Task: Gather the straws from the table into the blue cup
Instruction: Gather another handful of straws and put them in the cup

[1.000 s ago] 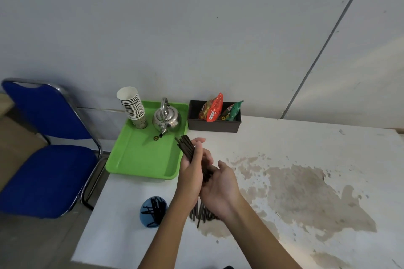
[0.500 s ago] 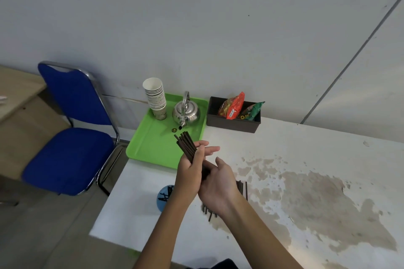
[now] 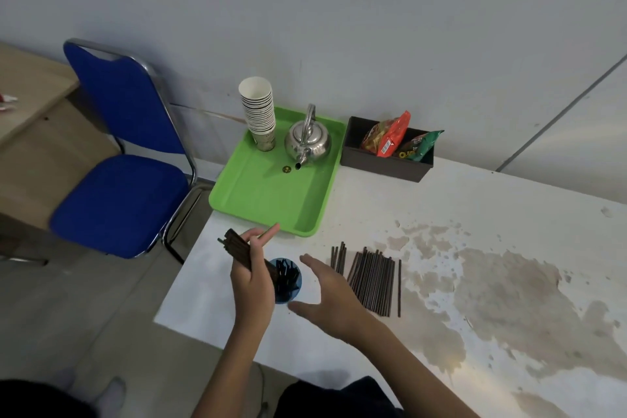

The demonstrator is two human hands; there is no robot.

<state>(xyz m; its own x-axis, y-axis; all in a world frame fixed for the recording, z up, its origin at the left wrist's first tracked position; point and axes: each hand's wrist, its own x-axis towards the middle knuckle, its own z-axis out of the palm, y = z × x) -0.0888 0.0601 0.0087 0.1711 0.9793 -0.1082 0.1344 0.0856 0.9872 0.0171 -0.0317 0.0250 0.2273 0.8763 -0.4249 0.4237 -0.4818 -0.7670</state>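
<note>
My left hand (image 3: pixel 252 276) grips a bundle of dark straws (image 3: pixel 236 245), tilted so its lower end points into the blue cup (image 3: pixel 287 282). The cup stands on the white table near its left front corner and holds several dark straws. My right hand (image 3: pixel 327 293) hovers open just right of the cup, fingers spread, holding nothing. Several more dark straws (image 3: pixel 371 276) lie in a row on the table to the right of that hand.
A green tray (image 3: pixel 271 193) with a stack of paper cups (image 3: pixel 258 112) and a steel kettle (image 3: pixel 307 142) sits behind the cup. A dark box of snack packets (image 3: pixel 386 149) stands against the wall. A blue chair (image 3: pixel 118 159) is left of the stained table (image 3: pixel 492 248).
My right hand has let go of the bundle and opened beside the cup. My left hand has lowered the straws toward the cup. The view has tilted down, showing the straws on the table.
</note>
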